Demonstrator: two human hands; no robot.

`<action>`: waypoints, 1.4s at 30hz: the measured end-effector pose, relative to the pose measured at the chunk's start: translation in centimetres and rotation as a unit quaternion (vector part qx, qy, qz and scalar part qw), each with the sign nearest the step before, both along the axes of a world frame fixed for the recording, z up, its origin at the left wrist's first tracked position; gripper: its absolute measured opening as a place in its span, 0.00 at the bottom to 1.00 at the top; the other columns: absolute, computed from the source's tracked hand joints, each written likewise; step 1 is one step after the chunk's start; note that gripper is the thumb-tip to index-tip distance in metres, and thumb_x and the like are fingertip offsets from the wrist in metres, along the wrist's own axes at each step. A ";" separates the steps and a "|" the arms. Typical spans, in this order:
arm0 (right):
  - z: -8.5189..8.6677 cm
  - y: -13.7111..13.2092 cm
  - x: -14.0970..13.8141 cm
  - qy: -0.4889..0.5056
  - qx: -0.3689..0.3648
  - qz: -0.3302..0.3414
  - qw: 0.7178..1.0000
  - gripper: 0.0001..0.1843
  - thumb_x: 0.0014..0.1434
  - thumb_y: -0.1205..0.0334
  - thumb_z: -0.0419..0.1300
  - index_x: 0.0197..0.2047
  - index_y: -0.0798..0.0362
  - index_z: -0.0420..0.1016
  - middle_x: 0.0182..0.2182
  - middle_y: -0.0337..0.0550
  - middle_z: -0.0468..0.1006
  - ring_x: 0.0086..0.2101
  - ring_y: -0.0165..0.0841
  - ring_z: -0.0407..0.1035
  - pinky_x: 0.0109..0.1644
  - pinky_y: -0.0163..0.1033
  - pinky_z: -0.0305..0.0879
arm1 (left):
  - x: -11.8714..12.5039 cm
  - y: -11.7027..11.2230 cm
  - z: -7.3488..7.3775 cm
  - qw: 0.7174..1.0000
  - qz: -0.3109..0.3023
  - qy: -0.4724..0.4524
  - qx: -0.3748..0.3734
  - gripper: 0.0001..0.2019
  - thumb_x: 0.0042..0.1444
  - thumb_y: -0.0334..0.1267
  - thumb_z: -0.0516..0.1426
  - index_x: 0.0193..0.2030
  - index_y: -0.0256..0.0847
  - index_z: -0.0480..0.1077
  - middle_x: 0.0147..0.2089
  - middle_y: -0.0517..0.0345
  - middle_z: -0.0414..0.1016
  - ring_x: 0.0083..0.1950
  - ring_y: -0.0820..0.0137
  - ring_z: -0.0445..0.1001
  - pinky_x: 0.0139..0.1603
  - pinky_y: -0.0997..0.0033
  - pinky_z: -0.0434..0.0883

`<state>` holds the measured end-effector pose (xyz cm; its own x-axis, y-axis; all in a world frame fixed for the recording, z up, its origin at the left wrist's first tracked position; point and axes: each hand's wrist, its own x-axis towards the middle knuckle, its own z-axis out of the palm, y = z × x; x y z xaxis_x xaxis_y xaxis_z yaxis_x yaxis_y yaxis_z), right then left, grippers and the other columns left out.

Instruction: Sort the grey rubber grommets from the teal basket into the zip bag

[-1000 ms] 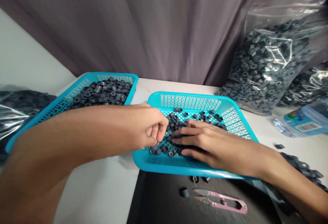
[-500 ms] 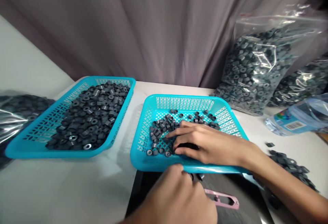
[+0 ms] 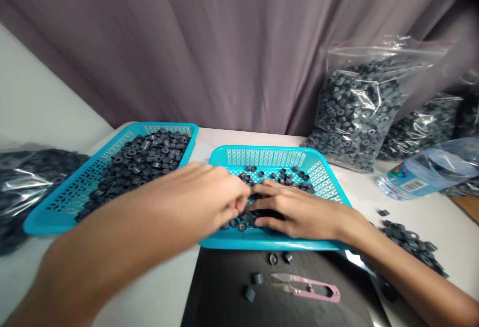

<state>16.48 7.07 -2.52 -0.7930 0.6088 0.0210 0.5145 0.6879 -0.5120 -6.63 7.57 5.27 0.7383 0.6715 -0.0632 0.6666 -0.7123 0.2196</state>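
Note:
My left hand (image 3: 220, 192) reaches over the left part of the nearer blue basket (image 3: 269, 243), its fingers curled in. Whatever it may hold is hidden. My right hand (image 3: 288, 207) lies in the same basket, fingers spread and bent down over small dark grey rings, its fingertips close to my left hand. Loose rings (image 3: 242, 226) are scattered over the basket's floor around both hands. In front of the basket, pink thread snips (image 3: 307, 287) rest on a black board (image 3: 220, 272), with several ring pieces (image 3: 258, 278) beside them.
A second blue basket (image 3: 39, 224), heaped with dark rings, stands at the left. Behind it on the left lies a bag (image 3: 22, 182). At the right are a zip bag of rings (image 3: 355, 117), a plastic bottle (image 3: 415, 182) and a loose pile of pieces (image 3: 411, 247).
My left hand has moved up from the basket's front edge into the basket beside my right hand, uncovering the snips and ring pieces. My right hand stays over the rings. The view has shifted slightly.

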 end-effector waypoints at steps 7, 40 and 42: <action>-0.7 0.0 0.0 0.046 0.003 0.005 0.999 0.17 0.71 0.56 0.54 0.57 0.52 0.76 0.57 0.47 0.77 0.57 0.39 0.71 0.72 0.54 0.51 | 1.4 5.2 -3.3 0.983 0.053 0.040 -0.170 0.08 0.47 0.44 0.69 0.30 0.45 0.77 0.25 0.62 0.79 0.26 0.68 0.72 0.27 0.71 0.57; 0.9 -3.6 4.0 0.268 0.072 -0.189 0.942 0.06 0.66 0.60 0.62 0.44 0.52 0.78 0.39 0.43 0.80 0.40 0.34 0.74 0.46 0.42 0.69 | 4.1 -0.2 -5.7 0.869 0.060 -0.365 -0.329 0.13 0.63 0.45 0.60 0.47 0.38 0.77 0.42 0.52 0.84 0.46 0.65 0.81 0.49 0.67 0.73; 0.6 -3.9 3.9 0.266 0.089 -0.191 0.941 0.06 0.66 0.60 0.62 0.44 0.52 0.78 0.39 0.43 0.80 0.40 0.34 0.74 0.45 0.41 0.69 | 4.4 -0.7 -5.8 0.871 0.065 -0.378 -0.308 0.13 0.60 0.44 0.63 0.47 0.39 0.76 0.42 0.55 0.83 0.46 0.66 0.80 0.51 0.67 0.73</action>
<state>20.43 3.12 -1.94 -0.3659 0.7958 0.4825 0.4442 0.6049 -0.6609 -2.22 6.82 -0.57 0.6456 0.7631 0.0304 0.2316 -0.2336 0.9443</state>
